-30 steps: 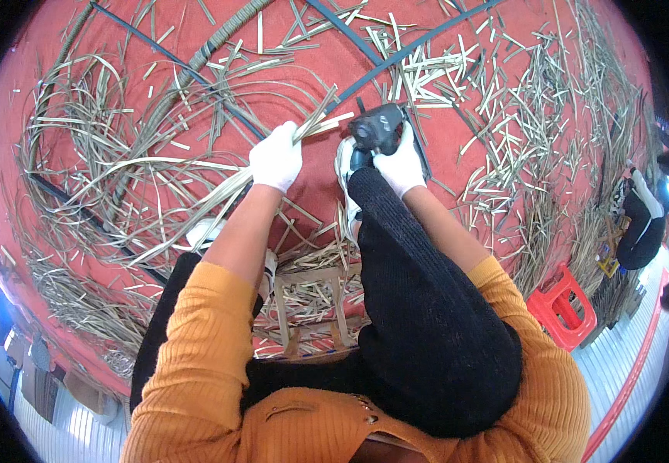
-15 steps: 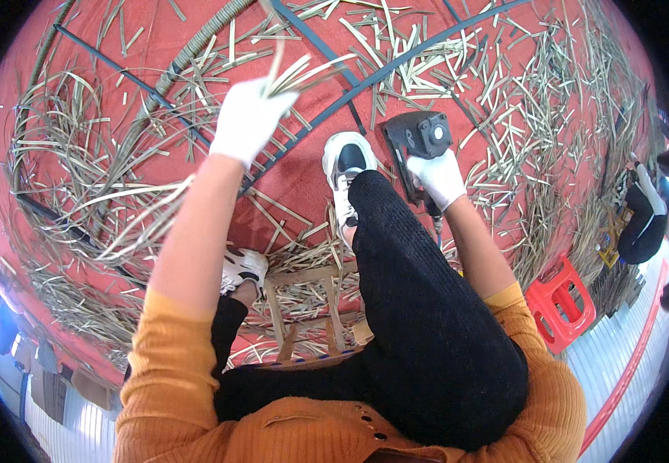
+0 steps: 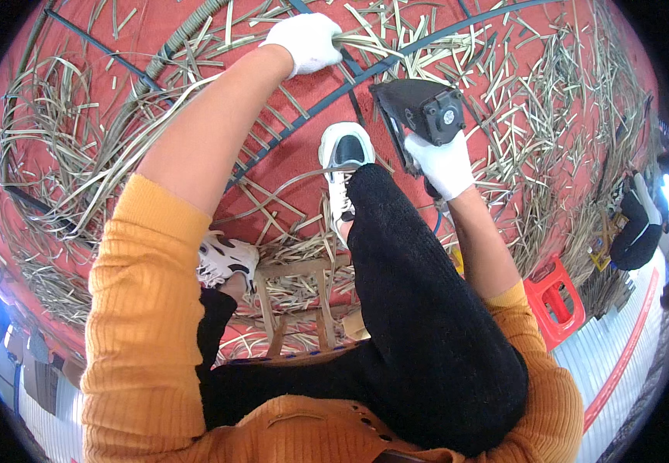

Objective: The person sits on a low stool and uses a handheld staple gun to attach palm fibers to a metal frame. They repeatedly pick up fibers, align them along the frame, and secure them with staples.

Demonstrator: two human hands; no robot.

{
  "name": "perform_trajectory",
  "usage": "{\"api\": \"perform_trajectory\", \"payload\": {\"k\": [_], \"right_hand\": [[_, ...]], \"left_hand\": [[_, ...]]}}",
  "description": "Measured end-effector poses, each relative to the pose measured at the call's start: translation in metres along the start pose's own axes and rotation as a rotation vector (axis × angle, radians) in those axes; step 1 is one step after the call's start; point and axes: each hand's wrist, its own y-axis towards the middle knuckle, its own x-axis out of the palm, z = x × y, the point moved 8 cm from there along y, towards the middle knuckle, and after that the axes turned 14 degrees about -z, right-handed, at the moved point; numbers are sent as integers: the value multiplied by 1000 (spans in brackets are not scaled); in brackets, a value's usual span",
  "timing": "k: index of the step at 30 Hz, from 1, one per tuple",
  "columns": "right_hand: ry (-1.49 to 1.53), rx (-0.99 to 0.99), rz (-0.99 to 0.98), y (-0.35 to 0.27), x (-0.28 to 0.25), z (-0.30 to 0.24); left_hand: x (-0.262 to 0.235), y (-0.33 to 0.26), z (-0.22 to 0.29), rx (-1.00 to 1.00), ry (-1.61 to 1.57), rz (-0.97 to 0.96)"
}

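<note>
White-gloved, my left hand (image 3: 305,45) is closed around a bunch of long flat rattan strips (image 3: 149,123). Their long ends trail back to the left behind my forearm, and the part inside the fist is hidden. The hand is at the far side of a dark metal frame (image 3: 326,109), close to a crossing of its bars. Also gloved in white, my right hand (image 3: 444,166) grips a black staple gun (image 3: 419,108) below its round-capped head. The gun is right of the frame's curved bar, beside my white shoe (image 3: 346,147).
Cut strips (image 3: 442,73) litter the red floor covering (image 3: 272,181). Strip-wrapped curved bars (image 3: 164,58) lie far left. A red plastic stool (image 3: 554,301) stands at right, with another person (image 3: 637,231) beyond it. A wooden slatted piece (image 3: 296,270) is below my knees.
My left hand has moved farther away and to the right with the strips. The staple gun has tilted and shifted slightly up, still in my right hand.
</note>
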Motion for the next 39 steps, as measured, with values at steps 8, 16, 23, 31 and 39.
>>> {"api": "perform_trajectory", "payload": {"k": [8,16,23,31,39], "right_hand": [[-267,-103,5,4,8,-16],[-288,-183,-17,6,16,-19],[-285,-231,-6,8,20,-16],[-310,-220,-16,9,21,-20],[-348,-220,-20,8,22,-24]], "left_hand": [[19,16,-8,62,-77,-11],[20,13,-9,23,-85,33],[22,15,-9,13,-76,15],[16,13,-10,68,-170,6],[17,13,-12,58,-196,23]]}}
